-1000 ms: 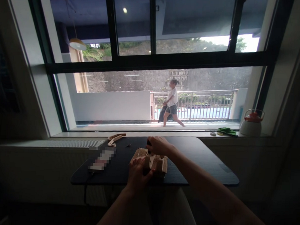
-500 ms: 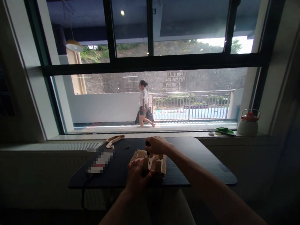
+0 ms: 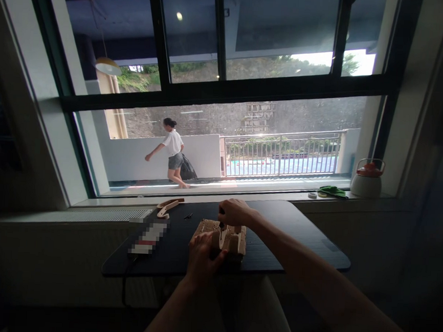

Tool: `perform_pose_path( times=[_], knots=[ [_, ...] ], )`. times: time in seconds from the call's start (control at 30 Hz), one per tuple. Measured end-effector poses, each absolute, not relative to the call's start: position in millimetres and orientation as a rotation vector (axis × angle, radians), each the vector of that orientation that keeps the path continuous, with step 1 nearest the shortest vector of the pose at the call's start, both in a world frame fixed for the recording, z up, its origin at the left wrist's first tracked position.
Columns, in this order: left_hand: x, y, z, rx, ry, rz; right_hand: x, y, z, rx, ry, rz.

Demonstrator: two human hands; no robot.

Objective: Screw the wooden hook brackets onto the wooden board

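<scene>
A light-brown block assembly [image 3: 234, 243], apparently wooden, rests on the dark table near its front edge. My left hand [image 3: 203, 255] is closed around the block's left and front sides, thumb along the front. Above the block, my right hand [image 3: 237, 212] is curled round a dark, upright screwdriver-like tool [image 3: 222, 226]. Its lower end points down into the block between the raised parts; the tip is too small to make out. Most of the handle is hidden in my fist.
Curved wooden pieces [image 3: 168, 207] and small dark bits [image 3: 188, 216] lie on the table [image 3: 295, 237], left of the block. A blurred-out item [image 3: 148, 238] is at the left edge. The sill holds a jug [image 3: 366, 179] and green gloves [image 3: 331, 191]. Outside, a person [image 3: 174, 149] carries a black bag.
My right hand has shifted very slightly right, with the tool still in it over the block. My left hand stays in place. Outside the window, the person has walked left.
</scene>
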State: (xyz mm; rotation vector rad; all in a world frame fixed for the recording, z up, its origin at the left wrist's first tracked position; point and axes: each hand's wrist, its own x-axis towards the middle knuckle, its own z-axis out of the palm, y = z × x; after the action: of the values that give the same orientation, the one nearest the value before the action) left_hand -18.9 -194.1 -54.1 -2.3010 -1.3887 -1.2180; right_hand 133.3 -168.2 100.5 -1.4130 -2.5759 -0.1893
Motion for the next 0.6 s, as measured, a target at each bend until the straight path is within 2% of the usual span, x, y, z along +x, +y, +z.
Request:
perform_pose_path(
  times=[0.43,0.6],
  knots=[
    [-19.1,-193.2,-55.4,-2.275,-1.371,-1.196,115.0,-178.3,101.2,-1.546,-2.601,-0.224],
    [-19.5,-191.8,-57.6,-2.272,-1.350,-1.216,118.8,-177.5,105.7,-1.444,-2.632,-0.253]
  ],
)
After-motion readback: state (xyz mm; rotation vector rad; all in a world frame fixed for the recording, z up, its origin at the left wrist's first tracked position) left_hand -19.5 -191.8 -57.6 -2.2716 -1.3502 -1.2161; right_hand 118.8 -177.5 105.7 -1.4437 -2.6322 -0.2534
